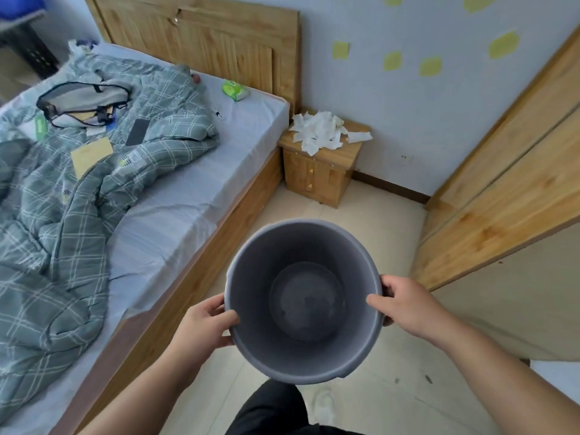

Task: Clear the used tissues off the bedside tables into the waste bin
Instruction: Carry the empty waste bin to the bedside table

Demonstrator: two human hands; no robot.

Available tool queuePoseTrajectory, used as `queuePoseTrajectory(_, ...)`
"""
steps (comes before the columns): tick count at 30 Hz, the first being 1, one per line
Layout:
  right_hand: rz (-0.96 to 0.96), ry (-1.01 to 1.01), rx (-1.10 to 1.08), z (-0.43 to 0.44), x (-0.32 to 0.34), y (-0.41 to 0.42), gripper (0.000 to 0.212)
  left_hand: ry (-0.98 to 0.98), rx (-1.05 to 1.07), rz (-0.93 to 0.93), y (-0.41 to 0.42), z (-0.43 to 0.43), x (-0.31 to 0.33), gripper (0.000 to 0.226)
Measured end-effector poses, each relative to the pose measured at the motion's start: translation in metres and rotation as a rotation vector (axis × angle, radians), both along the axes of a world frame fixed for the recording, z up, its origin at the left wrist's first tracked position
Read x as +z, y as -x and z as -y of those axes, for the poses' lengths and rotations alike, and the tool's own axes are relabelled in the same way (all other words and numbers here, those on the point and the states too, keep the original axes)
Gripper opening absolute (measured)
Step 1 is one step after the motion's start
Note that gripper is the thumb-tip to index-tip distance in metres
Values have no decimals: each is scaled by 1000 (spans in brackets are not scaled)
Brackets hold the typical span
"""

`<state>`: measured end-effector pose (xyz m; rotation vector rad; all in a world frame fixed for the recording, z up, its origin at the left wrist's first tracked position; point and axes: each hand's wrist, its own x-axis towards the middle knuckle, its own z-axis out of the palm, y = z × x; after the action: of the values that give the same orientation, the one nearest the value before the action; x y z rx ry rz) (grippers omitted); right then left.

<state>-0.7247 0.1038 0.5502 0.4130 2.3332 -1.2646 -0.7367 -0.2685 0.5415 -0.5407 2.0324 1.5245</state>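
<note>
A grey round waste bin (pixel 354 255) is held up in front of me, its inside bare. My left hand (pixel 205 324) grips its left rim, thumb inside. My right hand (pixel 405 301) grips the right rim the same way. Ahead, a heap of crumpled white used tissues (pixel 323 131) covers the top of a small wooden bedside table (pixel 317 177) that stands between the bed and the wall. One tissue (pixel 359 136) hangs over the table's right edge.
A wooden bed (pixel 201 243) with a rumpled green checked quilt (pixel 62 215) runs along the left. A green tissue pack (pixel 235 90) lies near the headboard. A wooden wardrobe (pixel 508 183) stands at the right. Pale tiled floor (pixel 376 215) lies between them.
</note>
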Motion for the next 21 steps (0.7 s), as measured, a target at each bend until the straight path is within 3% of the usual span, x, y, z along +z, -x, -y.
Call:
queuePoseTrajectory(10,89,-49,-94,-30,-23,175,5,-45,-149,70,221,-39,-24,44)
queuePoseTrajectory(16,71,-28,-156,-67,-10,266,5,-35,-211,69,343,-77,-8,39)
queuePoseTrajectory(21,119,12,-136,-102,-43,342,5,-6,-165,104,408,-108,-28,33)
